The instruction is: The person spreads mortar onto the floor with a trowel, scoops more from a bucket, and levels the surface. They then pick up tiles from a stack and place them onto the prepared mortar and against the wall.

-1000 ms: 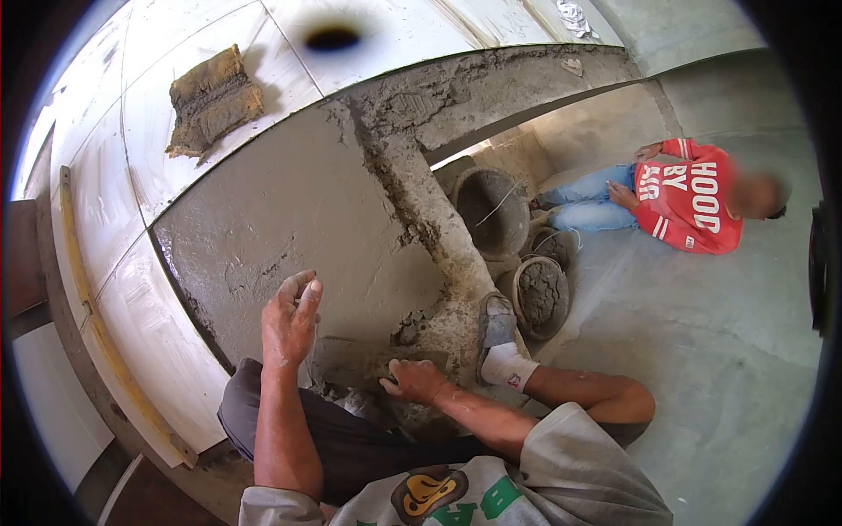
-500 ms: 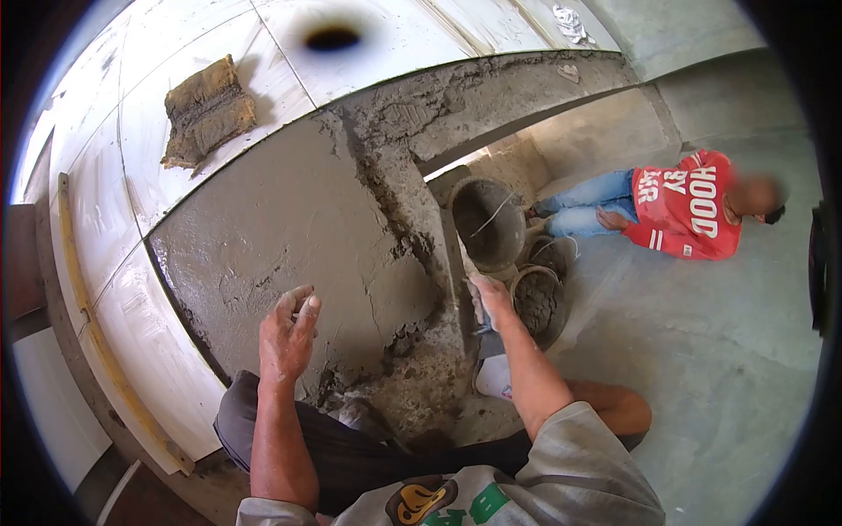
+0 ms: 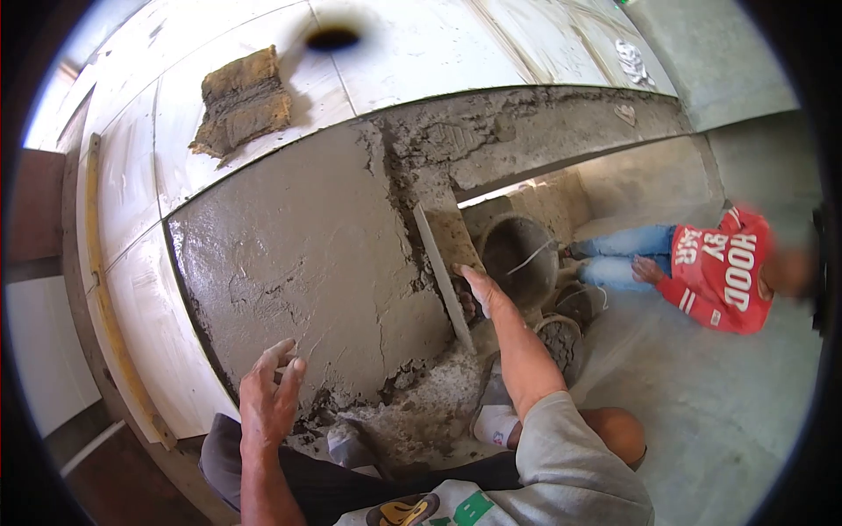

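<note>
My right hand [image 3: 478, 294] grips a long flat plastering trowel [image 3: 445, 279], tilted with its straight edge along the right margin of the wet mortar [image 3: 307, 254]. My fingers curl behind the blade, and the handle is hidden. Over the lower left of the mortar hovers my left hand [image 3: 270, 393], fingers loosely bent and apart, with nothing in it. The mortar bed is mostly smooth, with a few cracks and ragged, crumbly right and lower edges.
White tiles [image 3: 175, 123] border the mortar, with a dirty sponge-like pad [image 3: 243, 103] on top. A wooden strip [image 3: 103, 298] lies left. Right are a large bucket [image 3: 517, 254], a smaller bucket [image 3: 579, 302], a mortar-filled bucket [image 3: 560, 342] and a person in red [image 3: 719, 272].
My right hand has brought the trowel up from beside the buckets to the mortar's right edge. My left hand stays raised, slightly lower in view. The view has shifted.
</note>
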Available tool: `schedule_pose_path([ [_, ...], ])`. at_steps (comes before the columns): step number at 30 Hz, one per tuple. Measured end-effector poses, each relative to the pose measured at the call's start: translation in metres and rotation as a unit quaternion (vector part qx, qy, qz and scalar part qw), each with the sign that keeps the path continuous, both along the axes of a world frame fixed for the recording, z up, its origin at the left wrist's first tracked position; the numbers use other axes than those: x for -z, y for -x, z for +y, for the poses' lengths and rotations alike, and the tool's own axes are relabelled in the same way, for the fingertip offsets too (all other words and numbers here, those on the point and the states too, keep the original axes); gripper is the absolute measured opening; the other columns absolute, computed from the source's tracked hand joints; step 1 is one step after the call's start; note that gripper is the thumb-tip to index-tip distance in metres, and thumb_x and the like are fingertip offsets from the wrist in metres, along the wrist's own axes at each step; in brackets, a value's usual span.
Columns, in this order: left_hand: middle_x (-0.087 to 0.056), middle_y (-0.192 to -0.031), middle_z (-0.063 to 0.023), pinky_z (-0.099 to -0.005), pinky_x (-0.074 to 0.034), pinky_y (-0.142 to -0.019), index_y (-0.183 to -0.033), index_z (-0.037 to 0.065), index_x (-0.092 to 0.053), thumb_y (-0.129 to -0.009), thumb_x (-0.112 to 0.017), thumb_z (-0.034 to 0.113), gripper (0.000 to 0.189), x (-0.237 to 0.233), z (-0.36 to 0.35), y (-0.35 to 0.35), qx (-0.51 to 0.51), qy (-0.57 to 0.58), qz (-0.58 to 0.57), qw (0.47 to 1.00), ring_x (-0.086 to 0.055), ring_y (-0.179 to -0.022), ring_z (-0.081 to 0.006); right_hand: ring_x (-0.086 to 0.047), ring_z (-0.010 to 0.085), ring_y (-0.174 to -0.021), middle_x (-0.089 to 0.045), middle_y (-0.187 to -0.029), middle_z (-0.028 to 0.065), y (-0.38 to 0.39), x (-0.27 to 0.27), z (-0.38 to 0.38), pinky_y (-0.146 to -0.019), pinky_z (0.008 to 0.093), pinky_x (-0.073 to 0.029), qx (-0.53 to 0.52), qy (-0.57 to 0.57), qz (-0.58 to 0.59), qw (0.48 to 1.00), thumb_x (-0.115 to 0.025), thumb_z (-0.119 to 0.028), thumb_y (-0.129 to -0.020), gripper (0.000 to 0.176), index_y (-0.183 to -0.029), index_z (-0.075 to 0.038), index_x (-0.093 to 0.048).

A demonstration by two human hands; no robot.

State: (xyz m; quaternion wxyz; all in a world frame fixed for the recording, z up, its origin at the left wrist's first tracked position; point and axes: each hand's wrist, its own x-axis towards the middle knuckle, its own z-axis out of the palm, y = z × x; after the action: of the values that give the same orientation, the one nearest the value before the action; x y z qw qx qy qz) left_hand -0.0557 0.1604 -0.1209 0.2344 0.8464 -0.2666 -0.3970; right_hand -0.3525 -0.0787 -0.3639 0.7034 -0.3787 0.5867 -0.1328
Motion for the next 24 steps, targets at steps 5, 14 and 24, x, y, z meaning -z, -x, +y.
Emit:
schedule_pose_path([
  [5,-0.066,-0.101,-0.0203,-0.0376,-0.052,-0.077,-0.121,0.002,-0.059,-0.087,-0.061,0.024,0.041,-0.011,-0.008,0.016,0.007,0.017,-0.021,1.0,-0.066,-0.088,-0.0291,-0.055,0.0132,-0.054,-0.06,-0.072,0.0003,-0.029,-0.01,-0.028,-0.046,0.03,-0.044,-0.041,-0.06,-0.015,0.997,-0.059,-0.055,-0.084,0.04,-0.094,-0.016,-0.063],
  [14,-0.067,-0.102,-0.0191,-0.038,-0.051,-0.079,-0.122,0.001,-0.058,-0.087,-0.061,0.023,0.041,-0.01,-0.021,0.023,0.083,0.014,-0.018,0.996,-0.066,-0.091,-0.0288,-0.042,0.0146,-0.039,-0.046,-0.052,0.0007,0.013,-0.051,0.019,-0.038,0.0319,-0.033,-0.149,-0.089,0.147,0.974,-0.057,-0.055,-0.081,0.046,-0.066,-0.012,-0.055],
  [24,-0.066,-0.102,-0.0194,-0.0371,-0.052,-0.078,-0.122,0.002,-0.058,-0.085,-0.062,0.019,0.041,-0.028,0.005,0.017,0.064,0.036,-0.04,0.996,-0.067,-0.089,-0.0299,-0.044,0.0157,-0.039,-0.051,-0.053,-0.0003,-0.001,-0.034,-0.02,-0.037,0.0314,-0.035,0.014,-0.134,0.058,0.989,-0.062,-0.065,-0.074,0.048,-0.068,-0.018,-0.057],
])
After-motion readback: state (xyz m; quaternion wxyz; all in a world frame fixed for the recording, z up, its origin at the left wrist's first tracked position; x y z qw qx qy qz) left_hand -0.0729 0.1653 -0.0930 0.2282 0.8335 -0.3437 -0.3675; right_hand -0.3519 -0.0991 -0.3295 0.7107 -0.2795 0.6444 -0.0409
